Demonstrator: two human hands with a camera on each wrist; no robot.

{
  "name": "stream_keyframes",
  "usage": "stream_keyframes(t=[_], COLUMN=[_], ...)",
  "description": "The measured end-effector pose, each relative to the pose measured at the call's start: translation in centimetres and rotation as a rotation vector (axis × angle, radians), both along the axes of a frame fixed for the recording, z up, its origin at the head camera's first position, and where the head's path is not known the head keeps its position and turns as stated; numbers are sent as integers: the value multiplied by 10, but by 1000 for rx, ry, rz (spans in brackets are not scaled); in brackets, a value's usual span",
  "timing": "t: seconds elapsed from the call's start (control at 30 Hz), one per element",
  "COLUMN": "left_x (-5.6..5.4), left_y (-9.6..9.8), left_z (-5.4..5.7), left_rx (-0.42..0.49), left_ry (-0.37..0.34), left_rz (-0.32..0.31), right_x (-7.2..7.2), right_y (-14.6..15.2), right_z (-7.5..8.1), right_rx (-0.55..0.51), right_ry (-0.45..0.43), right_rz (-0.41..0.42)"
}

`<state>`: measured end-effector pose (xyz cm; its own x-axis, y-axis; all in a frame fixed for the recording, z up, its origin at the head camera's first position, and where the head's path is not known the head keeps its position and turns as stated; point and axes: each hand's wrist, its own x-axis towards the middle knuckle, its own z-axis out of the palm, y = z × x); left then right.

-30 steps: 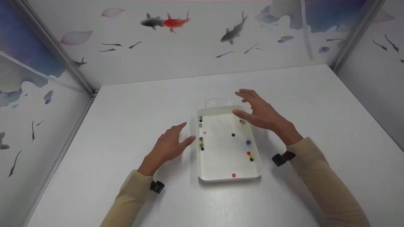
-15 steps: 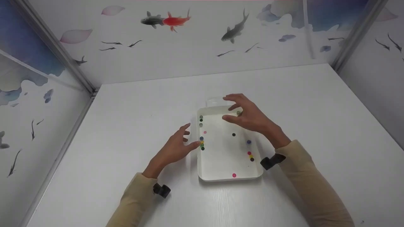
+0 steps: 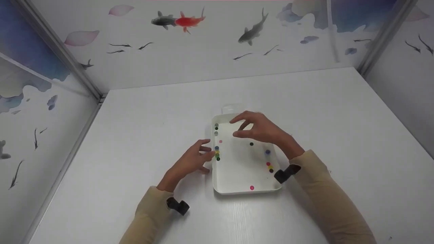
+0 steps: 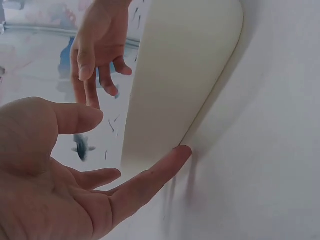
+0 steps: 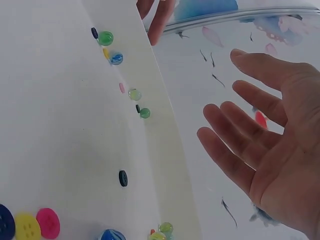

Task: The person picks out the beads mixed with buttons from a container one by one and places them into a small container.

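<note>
A white rectangular tray (image 3: 237,173) lies on the table with loose buttons and glass marbles in it. My left hand (image 3: 192,158) is at its left wall, fingers spread and holding nothing; in the left wrist view one fingertip (image 4: 184,150) meets the tray's lower edge. Above the far part of the tray hovers my right hand (image 3: 260,128), fingers loosely bent and holding nothing. Green marbles (image 5: 105,38), a black button (image 5: 123,178), a yellow button (image 5: 27,226) and a pink button (image 5: 48,223) show in the right wrist view. The right hand hides the tray's far right corner.
Just behind the tray stands a clear container (image 3: 231,108), only partly visible. White panels printed with fish (image 3: 190,22) rise at the back and both sides of the white table (image 3: 142,125).
My right hand has moved left and nearer over the tray. My left hand has shifted right to the tray's left wall. The tray, buttons and marbles have stayed in place.
</note>
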<state>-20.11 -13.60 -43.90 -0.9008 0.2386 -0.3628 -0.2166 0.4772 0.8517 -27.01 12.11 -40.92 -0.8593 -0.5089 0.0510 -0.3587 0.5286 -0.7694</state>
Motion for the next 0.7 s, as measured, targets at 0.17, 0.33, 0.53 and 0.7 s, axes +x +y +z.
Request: stream_keyframes(t=[0.17, 0.33, 0.53, 0.7], left_x=[-1, -2, -4, -4], left_y=[2, 5, 9, 8], left_z=[-1, -3, -5, -4], left_rx=[25, 61, 61, 60], left_ry=[-37, -64, -67, -71], left_rz=[-1, 13, 26, 30], right_x=[-3, -4, -5, -5], right_y=[-6, -11, -20, -29], right_z=[0, 0, 2, 1], right_rx=[27, 55, 110, 152], right_ry=[-11, -34, -76, -123], right_rz=[48, 94, 130, 171])
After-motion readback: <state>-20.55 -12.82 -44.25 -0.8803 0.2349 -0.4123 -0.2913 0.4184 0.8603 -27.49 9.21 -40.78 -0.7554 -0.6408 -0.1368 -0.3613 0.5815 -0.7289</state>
